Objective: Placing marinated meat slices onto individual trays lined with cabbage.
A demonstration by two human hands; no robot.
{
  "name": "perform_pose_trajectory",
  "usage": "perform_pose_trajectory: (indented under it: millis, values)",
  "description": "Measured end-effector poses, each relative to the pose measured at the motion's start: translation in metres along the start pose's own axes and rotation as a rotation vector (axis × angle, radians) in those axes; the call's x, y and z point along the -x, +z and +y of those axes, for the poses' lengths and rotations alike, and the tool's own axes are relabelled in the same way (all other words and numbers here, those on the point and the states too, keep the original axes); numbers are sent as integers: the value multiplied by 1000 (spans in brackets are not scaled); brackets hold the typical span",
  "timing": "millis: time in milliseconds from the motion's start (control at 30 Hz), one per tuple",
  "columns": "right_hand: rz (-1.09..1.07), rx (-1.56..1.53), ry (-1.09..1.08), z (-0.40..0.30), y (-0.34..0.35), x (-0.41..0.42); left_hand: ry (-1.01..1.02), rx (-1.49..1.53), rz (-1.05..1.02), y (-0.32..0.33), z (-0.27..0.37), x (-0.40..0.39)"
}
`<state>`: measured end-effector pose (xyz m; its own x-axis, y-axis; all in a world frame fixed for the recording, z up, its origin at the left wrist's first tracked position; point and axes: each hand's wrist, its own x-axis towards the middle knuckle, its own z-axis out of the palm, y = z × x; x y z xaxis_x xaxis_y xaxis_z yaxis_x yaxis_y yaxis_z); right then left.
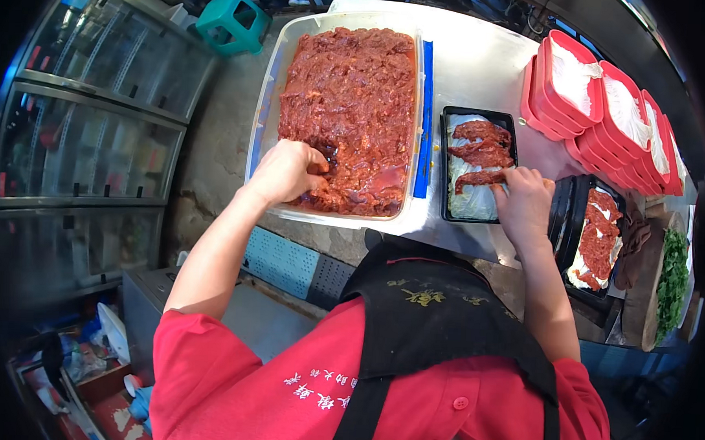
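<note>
A large clear plastic tub (267, 116) full of raw, reddish marinated meat (352, 102) stands before me on a steel table. My left hand (289, 173) reaches over its near left edge, fingertips in the meat; whether they grip a piece is hidden. To the right of the tub lies a black tray (443, 206) lined with cabbage leaf (474, 209). Two meat slices (480, 153) lie across the upper part of the leaf. My right hand (527, 195) pinches the right end of another strip of meat (478, 179), which rests on the leaf below them.
Stacked pink trays (563, 120) with leaves stand at the right rear. Nearer, a filled black tray (598, 236) tops other black trays, beside a dark cloth (633, 244) and a wooden board with green herbs (672, 281). A glass-doored cabinet (90, 143) and a green stool (231, 23) stand left.
</note>
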<state>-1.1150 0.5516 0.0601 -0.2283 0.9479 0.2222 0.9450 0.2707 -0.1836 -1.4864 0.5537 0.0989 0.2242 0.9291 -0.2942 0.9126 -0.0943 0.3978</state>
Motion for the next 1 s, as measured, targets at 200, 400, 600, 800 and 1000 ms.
perform_pose_trajectory:
  millis: [200,400,600,800,1000]
  values:
    - [-44,-190,16,-22,-23,-14,-9,-283,-127,10,27,2]
    - [-133,-403,26,-39,-25,-28,214,-379,-226,22,20,-11]
    - [-140,-498,-18,-59,-29,-40,191,-389,-195,22,20,-14]
    - [-172,-643,-135,-92,-33,-55,9,216,-113,11,-14,-4]
    - [-285,-800,-341,-134,-16,-71,-157,622,-121,-21,-28,9]
